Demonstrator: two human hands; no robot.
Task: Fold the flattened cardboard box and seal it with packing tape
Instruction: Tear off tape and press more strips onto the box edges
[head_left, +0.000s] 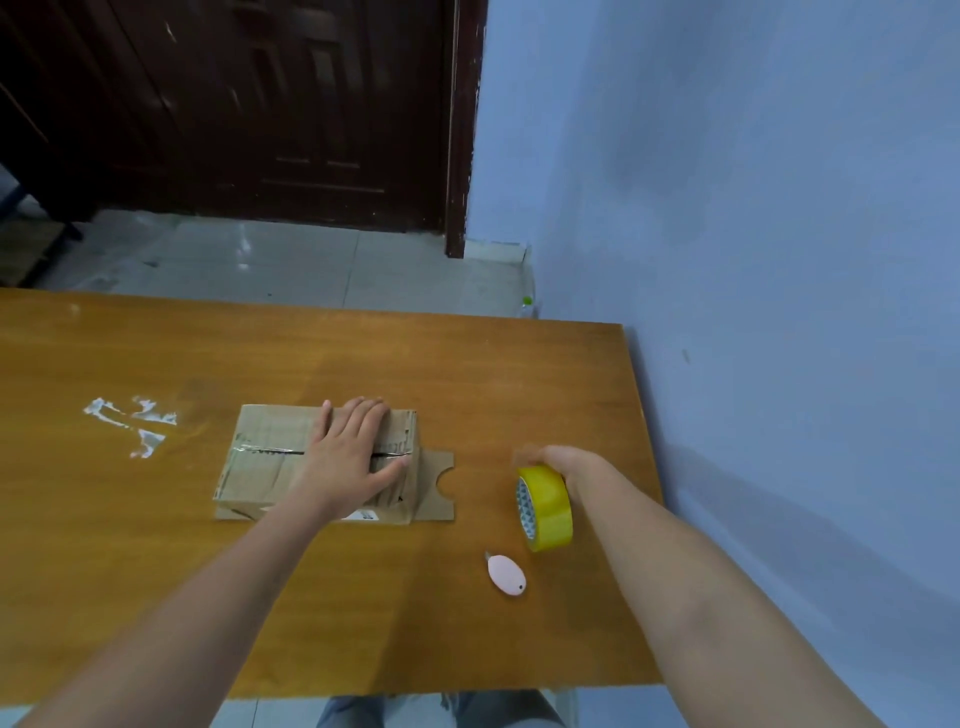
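A small brown cardboard box (265, 462) stands folded on the wooden table (156, 571), its top flaps meeting in a centre seam with old tape marks. One end flap (436, 486) lies flat on the table at the box's right. My left hand (350, 454) rests flat on top of the box, fingers spread over the seam. To the right, a yellow roll of packing tape (548, 506) stands on edge. My right hand (556, 460) is on the roll's far side, blurred, its fingers mostly hidden behind the roll.
A small pink cutter (505, 572) lies on the table in front of the tape roll. Bits of clear tape (132, 423) stick to the table at the left. A blue wall (779, 260) runs along the table's right edge. A dark door stands beyond.
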